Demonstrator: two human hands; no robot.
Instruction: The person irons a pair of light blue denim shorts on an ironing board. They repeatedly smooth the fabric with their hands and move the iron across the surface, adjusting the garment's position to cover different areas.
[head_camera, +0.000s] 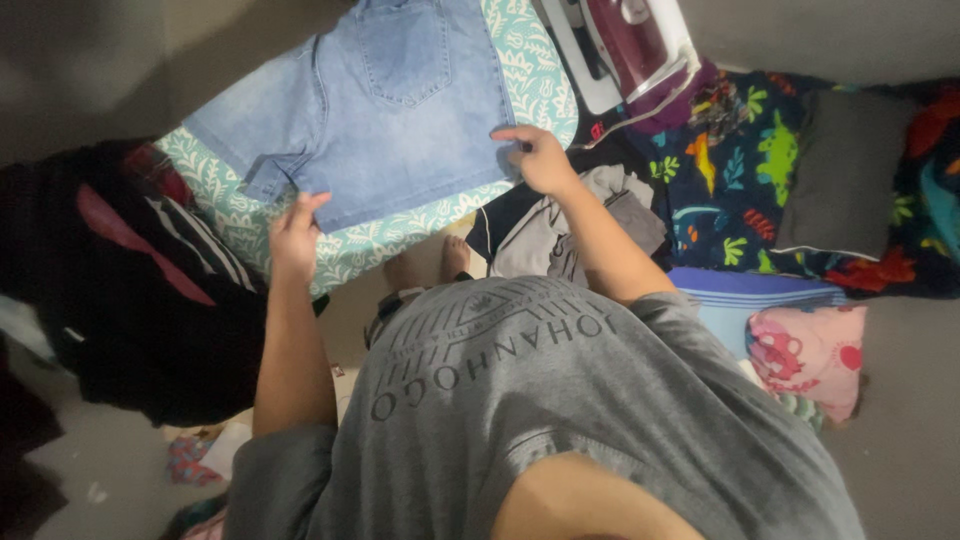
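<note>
Light blue denim shorts (390, 110) lie flat on an ironing board with a teal and white leaf-patterned cover (350, 250). My left hand (295, 228) pinches the near edge of the shorts at a leg hem. At the shorts' right edge, my right hand (540, 158) rests with its forefinger stretched along the fabric; whether it grips the cloth is unclear. My grey printed T-shirt (540, 400) fills the bottom of the view.
A maroon and white iron (635, 40) stands at the board's far right end. Dark clothes (140, 290) are piled at left. Grey garments (560, 235) lie below the board. A dinosaur-print blanket (740, 170), a grey cushion (845, 170) and pink cloth (810, 355) are at right.
</note>
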